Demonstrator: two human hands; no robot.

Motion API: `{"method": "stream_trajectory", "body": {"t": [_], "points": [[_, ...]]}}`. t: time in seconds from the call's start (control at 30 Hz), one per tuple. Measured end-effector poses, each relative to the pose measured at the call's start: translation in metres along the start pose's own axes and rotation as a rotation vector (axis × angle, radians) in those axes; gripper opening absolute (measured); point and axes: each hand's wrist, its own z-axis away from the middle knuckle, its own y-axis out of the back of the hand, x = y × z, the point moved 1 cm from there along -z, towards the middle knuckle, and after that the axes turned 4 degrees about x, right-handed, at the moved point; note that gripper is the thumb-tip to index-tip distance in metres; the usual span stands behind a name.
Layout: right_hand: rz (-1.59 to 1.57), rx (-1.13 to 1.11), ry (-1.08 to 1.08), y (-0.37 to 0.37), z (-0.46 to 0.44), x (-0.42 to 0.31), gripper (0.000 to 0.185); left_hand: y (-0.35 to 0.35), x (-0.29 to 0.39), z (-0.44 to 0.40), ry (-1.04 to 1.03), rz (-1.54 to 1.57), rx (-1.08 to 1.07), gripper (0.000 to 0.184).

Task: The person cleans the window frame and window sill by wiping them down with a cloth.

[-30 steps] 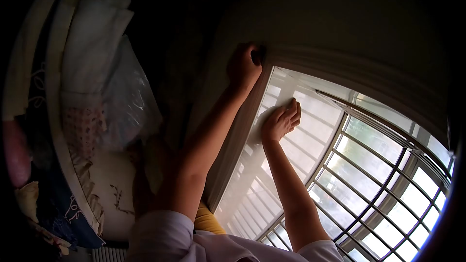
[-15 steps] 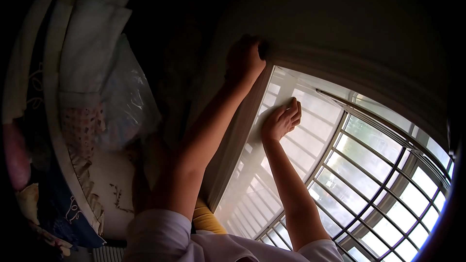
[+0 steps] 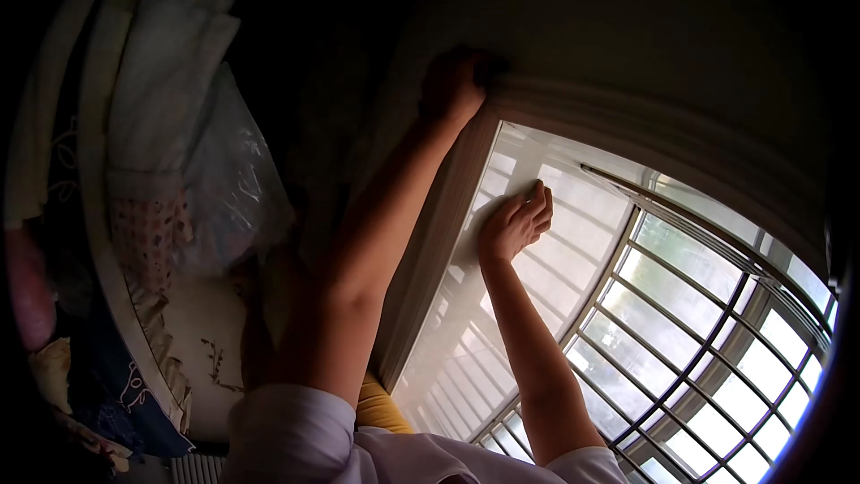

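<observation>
My left hand (image 3: 454, 85) is raised in deep shadow by the upper left corner of the window trim (image 3: 439, 262). Its fingers look closed, and a dark patch beside them may be an object or only shadow. Lower and to the right, my right hand (image 3: 514, 227) leans against the glossy white window reveal (image 3: 573, 215). Its fingers are loosely bent and apart, with no object seen in them. Past the reveal is the window, with dark metal bars (image 3: 685, 354) across bright panes.
On the left stand a whitish cloth bundle (image 3: 166, 81) and a clear plastic bag (image 3: 237, 179) on pale fabric with a ruffled edge. Dark blue printed cloth (image 3: 116, 376) hangs below. Something yellow (image 3: 381, 405) shows beside my sleeve. The wall above the window is very dark.
My left hand has shifted slightly up along the wall by the trim corner. The right hand stays at the same place on the reveal; the view has moved only a little.
</observation>
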Motion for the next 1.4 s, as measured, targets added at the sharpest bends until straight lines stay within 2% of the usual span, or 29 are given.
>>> {"method": "stream_trajectory", "body": {"t": [0.07, 0.13, 0.23, 0.3, 0.37, 0.43, 0.53, 0.63, 0.7, 0.77, 0.9, 0.97, 1.03, 1.13, 1.3, 1.4], "points": [[0.001, 0.008, 0.015, 0.000, 0.000, 0.001, 0.051, 0.008, 0.020, -0.003, 0.035, -0.062, -0.017, 0.027], [0.012, 0.015, 0.017, -0.001, 0.000, -0.001, 0.051, 0.009, 0.037, 0.000, -0.110, 0.206, 0.006, 0.026], [-0.006, 0.002, 0.021, 0.002, 0.000, -0.001, 0.052, 0.006, 0.042, 0.001, -0.023, 0.214, -0.014, 0.024], [-0.012, -0.012, -0.007, 0.002, 0.000, -0.003, 0.052, 0.003, 0.022, -0.001, -0.058, 0.143, 0.026, 0.018], [-0.018, -0.009, 0.002, 0.002, -0.001, -0.004, 0.052, 0.002, 0.005, -0.001, 0.019, 0.009, -0.001, 0.019], [-0.011, -0.013, -0.005, 0.001, 0.003, 0.001, 0.052, 0.009, 0.022, 0.005, 0.067, -0.060, -0.053, 0.019], [0.037, 0.039, 0.026, -0.002, 0.000, -0.002, 0.049, 0.013, 0.045, 0.006, 0.001, 0.314, 0.000, 0.018], [-0.015, -0.012, 0.006, 0.005, 0.001, -0.002, 0.052, 0.007, 0.037, 0.009, -0.013, 0.281, 0.048, 0.018], [-0.005, -0.007, -0.004, 0.003, 0.001, -0.005, 0.051, 0.004, 0.017, 0.010, -0.039, 0.182, 0.097, 0.017], [-0.006, 0.000, 0.011, 0.001, 0.000, -0.003, 0.051, 0.007, 0.006, 0.011, 0.033, 0.010, 0.068, 0.019], [-0.008, 0.007, 0.014, 0.001, -0.002, -0.003, 0.050, 0.015, 0.026, 0.004, 0.080, 0.082, 0.025, 0.015], [0.001, 0.009, 0.003, 0.001, 0.001, 0.000, 0.050, 0.017, 0.035, 0.006, -0.002, 0.209, 0.011, 0.013], [-0.010, 0.004, 0.001, 0.001, 0.000, -0.001, 0.050, 0.006, 0.023, 0.004, 0.057, 0.251, 0.030, 0.014], [-0.001, 0.005, 0.006, 0.002, 0.002, 0.000, 0.050, 0.013, 0.012, 0.003, -0.075, -0.037, 0.063, 0.018], [0.026, 0.058, 0.030, -0.005, 0.001, 0.003, 0.048, 0.022, 0.031, 0.013, -0.183, 0.119, 0.005, 0.017], [0.019, 0.057, 0.036, -0.003, 0.001, 0.003, 0.048, 0.013, 0.026, 0.022, -0.205, 0.050, 0.109, 0.015]]}}
